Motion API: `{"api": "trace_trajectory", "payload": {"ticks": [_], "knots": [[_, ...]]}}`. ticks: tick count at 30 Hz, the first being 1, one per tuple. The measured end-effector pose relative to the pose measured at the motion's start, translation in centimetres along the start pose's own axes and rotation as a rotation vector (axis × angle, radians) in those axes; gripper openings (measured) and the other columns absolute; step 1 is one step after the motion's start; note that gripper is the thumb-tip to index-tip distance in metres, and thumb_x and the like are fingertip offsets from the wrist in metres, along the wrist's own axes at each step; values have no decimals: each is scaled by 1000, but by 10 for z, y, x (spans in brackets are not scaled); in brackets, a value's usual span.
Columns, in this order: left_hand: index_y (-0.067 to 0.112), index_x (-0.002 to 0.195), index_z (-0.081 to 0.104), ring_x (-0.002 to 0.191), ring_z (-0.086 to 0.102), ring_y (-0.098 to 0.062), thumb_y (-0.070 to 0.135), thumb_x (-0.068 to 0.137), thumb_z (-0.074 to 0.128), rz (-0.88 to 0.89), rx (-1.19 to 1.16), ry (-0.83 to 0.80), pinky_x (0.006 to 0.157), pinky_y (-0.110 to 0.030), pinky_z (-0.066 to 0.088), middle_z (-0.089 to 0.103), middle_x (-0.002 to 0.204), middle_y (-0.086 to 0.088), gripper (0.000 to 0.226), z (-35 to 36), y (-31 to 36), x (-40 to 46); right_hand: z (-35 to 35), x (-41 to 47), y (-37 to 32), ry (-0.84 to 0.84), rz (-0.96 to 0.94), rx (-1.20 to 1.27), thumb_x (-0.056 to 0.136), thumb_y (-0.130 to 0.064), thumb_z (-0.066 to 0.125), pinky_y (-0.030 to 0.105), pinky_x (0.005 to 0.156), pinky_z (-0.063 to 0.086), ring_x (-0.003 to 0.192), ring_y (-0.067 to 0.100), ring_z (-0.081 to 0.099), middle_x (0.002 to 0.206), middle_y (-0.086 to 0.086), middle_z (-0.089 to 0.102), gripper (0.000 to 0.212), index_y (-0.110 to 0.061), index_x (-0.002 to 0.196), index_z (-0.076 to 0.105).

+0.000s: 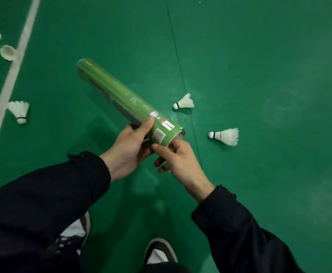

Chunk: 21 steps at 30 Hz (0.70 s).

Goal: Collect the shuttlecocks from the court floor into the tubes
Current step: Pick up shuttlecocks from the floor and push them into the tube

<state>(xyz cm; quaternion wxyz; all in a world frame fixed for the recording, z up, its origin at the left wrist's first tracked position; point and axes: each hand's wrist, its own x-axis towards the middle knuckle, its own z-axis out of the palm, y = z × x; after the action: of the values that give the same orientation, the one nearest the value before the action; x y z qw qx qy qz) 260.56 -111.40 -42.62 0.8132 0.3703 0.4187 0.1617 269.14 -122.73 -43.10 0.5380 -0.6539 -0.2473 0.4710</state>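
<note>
- Two shoes (160, 251) at the bottom edge, on the green floor (259, 56).
- Left hand (128, 148) wraps the green tube (121, 97) near its open end, thumb along the label.
- Right hand (178, 158) at the tube's mouth, fingers curled; contents there cannot be told.
- Two shuttlecocks (225, 135) lie just right of the tube.
- Three more lie far left, by the white line (13, 71).

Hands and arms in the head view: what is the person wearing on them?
Both hands, left and right, are bare: no gloves, rings or watch visible. Each arm has a long dark sleeve, left and right, loose and plain, ending at the wrist.
</note>
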Motion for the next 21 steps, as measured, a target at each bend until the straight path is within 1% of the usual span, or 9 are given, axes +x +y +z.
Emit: {"api": "trace_trajectory", "payload": {"ticks": [2,3,6,9,13,16,18,19,21], "knots": [[4,142,50,71,70,-13,37,103,63,-11,23,-30,60,-26,56,79,93,0,52,21,-9,17,-21,3,5,70,4,30,99,-9,60,27,52,51,56,9,60,82,1,70,7,-10,100,67],[4,143,49,72,67,-14,39,101,66,-17,50,-45,61,-28,53,78,93,0,57,32,-15,24,-29,2,8,115,7,57,100,-8,58,28,53,50,55,10,58,83,3,68,8,-7,101,66],[3,145,48,82,70,-18,39,101,67,-56,97,-118,66,-31,55,78,103,-4,61,56,-37,45,-48,-3,23,262,35,151,102,-7,54,28,55,48,54,11,56,86,11,65,16,4,109,64],[-1,146,48,85,74,-20,37,104,61,-128,144,-212,60,-30,58,74,115,-13,58,74,-62,57,-62,-15,39,383,50,186,102,-10,55,30,58,51,58,12,59,88,9,67,16,-2,111,65],[-3,143,54,97,76,-24,37,106,58,-185,169,-299,76,-32,62,73,125,-17,54,86,-81,69,-77,-38,51,539,-21,145,98,-16,62,25,47,47,58,16,61,98,1,72,16,-21,111,70],[0,143,54,115,73,-24,37,103,61,-201,144,-298,90,-34,62,69,136,-18,55,85,-74,80,-94,-46,53,799,-76,185,98,-18,62,21,46,43,56,15,59,109,-2,73,15,-20,108,72],[4,143,53,118,73,-24,36,102,62,-202,152,-281,94,-36,61,69,137,-16,53,81,-65,86,-111,-33,61,942,-43,162,97,-22,61,26,52,47,63,14,63,112,-6,71,16,-22,111,69],[5,143,51,117,73,-24,35,101,61,-207,161,-272,95,-37,61,69,137,-16,53,77,-61,88,-122,-21,68,985,-14,116,97,-26,61,30,58,52,73,16,68,116,-9,69,19,-24,115,67],[6,144,47,114,75,-25,35,100,61,-217,178,-242,97,-39,61,68,136,-17,54,69,-54,89,-144,7,80,994,52,4,91,-38,59,41,83,59,101,19,70,132,-15,61,39,-29,129,59]]}}
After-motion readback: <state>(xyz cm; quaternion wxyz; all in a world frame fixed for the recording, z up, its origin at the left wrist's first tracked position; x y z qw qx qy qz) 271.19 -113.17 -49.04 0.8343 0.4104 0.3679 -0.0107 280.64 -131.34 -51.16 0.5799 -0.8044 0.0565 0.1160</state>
